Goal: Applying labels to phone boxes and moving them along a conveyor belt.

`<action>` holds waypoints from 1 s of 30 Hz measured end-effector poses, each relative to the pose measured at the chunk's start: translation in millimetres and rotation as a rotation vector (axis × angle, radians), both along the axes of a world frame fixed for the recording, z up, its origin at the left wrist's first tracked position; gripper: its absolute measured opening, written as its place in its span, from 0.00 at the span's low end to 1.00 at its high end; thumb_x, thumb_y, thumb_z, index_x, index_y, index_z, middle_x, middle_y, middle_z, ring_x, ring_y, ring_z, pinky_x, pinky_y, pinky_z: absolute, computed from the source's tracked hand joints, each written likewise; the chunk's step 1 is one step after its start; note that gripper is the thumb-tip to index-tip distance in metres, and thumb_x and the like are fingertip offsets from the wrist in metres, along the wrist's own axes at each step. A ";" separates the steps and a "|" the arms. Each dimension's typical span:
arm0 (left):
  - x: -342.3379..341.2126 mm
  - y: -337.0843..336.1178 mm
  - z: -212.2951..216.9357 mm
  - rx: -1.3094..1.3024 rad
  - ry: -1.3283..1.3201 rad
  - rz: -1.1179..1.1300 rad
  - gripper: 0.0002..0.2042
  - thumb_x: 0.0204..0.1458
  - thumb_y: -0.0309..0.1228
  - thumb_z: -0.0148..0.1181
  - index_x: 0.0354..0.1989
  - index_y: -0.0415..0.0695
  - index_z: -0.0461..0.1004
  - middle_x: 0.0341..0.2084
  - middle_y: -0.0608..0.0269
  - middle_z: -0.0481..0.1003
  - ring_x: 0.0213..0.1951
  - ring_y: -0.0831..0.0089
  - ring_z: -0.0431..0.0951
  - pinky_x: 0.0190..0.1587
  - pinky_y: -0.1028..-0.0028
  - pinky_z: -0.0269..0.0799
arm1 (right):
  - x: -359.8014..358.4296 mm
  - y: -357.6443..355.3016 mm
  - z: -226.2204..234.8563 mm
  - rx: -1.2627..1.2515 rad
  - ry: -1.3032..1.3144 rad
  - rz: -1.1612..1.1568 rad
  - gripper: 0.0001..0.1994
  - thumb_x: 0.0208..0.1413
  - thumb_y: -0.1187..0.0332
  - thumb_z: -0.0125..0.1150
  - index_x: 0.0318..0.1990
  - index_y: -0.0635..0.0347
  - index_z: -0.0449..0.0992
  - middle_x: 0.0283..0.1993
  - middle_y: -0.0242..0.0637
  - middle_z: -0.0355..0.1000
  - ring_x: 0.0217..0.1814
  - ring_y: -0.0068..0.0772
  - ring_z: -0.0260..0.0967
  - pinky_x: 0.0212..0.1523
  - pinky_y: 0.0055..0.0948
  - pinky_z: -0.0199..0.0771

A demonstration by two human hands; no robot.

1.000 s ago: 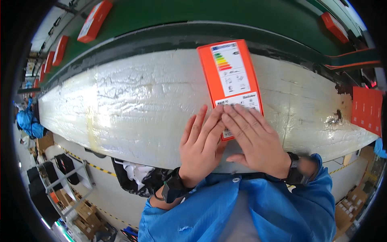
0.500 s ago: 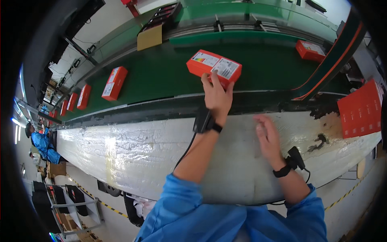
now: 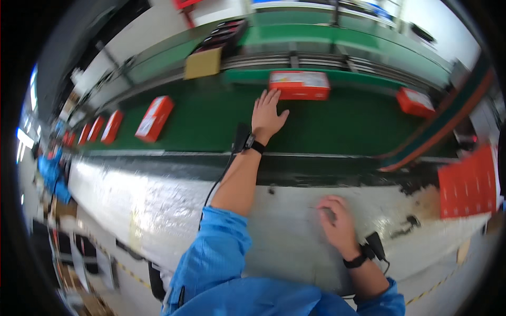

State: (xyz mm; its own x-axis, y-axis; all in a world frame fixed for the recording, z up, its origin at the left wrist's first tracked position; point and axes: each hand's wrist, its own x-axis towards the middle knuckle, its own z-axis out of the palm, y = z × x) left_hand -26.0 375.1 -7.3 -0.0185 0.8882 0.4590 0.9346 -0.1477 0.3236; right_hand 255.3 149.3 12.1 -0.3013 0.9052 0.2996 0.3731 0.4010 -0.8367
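Observation:
On the green conveyor belt (image 3: 211, 124), a red box (image 3: 303, 92) with pale labels on top lies against the far green rail. My left hand (image 3: 268, 115) reaches over the belt with its fingers apart, the tips at the box's near left corner; whether they touch it I cannot tell. Nothing is in that hand. Over the white worktop (image 3: 284, 210), my right hand (image 3: 338, 224) is loosely curled, thumb and fingers apart, holding nothing that I can see. Each wrist wears a black strap with a small device.
Red boxes stand on the belt at left, the nearest one (image 3: 154, 118) tilted; another box (image 3: 416, 102) lies right, beside a slanted post (image 3: 448, 118). Red sheets (image 3: 468, 184) rest at the worktop's right end. A person in blue (image 3: 51, 174) is far left.
The red box has moved away from me to the far rail and turned straighter. My left hand has let go of it and spread. My right hand has curled a little.

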 end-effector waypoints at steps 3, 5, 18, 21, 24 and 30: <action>-93.7 -21.8 21.2 0.335 0.097 0.193 0.34 0.42 0.35 0.67 0.62 0.45 0.63 0.63 0.53 0.60 0.66 0.52 0.56 0.68 0.56 0.50 | 7.6 -2.6 1.6 -0.008 -0.023 -0.078 0.05 0.51 0.78 0.56 0.35 0.61 0.74 0.41 0.42 0.71 0.46 0.41 0.68 0.52 0.33 0.66; -169.8 -53.0 25.6 0.455 0.162 0.442 0.38 0.39 0.34 0.69 0.62 0.45 0.61 0.62 0.43 0.58 0.65 0.45 0.55 0.67 0.53 0.51 | 5.9 -2.1 4.2 -0.031 -0.047 -0.096 0.04 0.52 0.79 0.55 0.34 0.62 0.74 0.40 0.41 0.70 0.45 0.40 0.68 0.50 0.32 0.67; -306.3 -148.8 20.6 0.347 -0.377 0.747 0.39 0.32 0.34 0.74 0.58 0.43 0.65 0.50 0.43 0.66 0.53 0.46 0.65 0.58 0.57 0.63 | -23.4 14.5 -8.4 -0.062 -0.061 -0.126 0.03 0.52 0.81 0.53 0.33 0.65 0.71 0.39 0.38 0.68 0.43 0.33 0.66 0.45 0.26 0.67; -230.6 -187.2 33.3 0.290 -0.294 0.681 0.39 0.31 0.36 0.74 0.57 0.42 0.64 0.50 0.39 0.61 0.51 0.44 0.65 0.55 0.56 0.65 | -17.0 16.3 -15.9 0.099 -0.085 -0.064 0.04 0.52 0.82 0.52 0.34 0.65 0.71 0.39 0.38 0.68 0.42 0.34 0.66 0.45 0.26 0.66; -144.3 -234.1 19.5 0.322 -0.337 0.537 0.35 0.33 0.36 0.74 0.53 0.40 0.66 0.49 0.44 0.63 0.53 0.47 0.65 0.55 0.60 0.66 | 0.7 9.7 -22.8 0.024 -0.077 -0.043 0.04 0.53 0.81 0.52 0.35 0.64 0.71 0.40 0.38 0.69 0.42 0.32 0.66 0.45 0.26 0.66; 7.8 -379.1 44.8 0.052 -0.324 0.405 0.32 0.40 0.38 0.72 0.55 0.41 0.68 0.52 0.41 0.64 0.53 0.46 0.67 0.53 0.59 0.68 | -19.6 -46.0 -11.3 -0.191 -0.041 0.147 0.06 0.57 0.75 0.52 0.42 0.63 0.72 0.40 0.33 0.70 0.42 0.27 0.66 0.44 0.25 0.66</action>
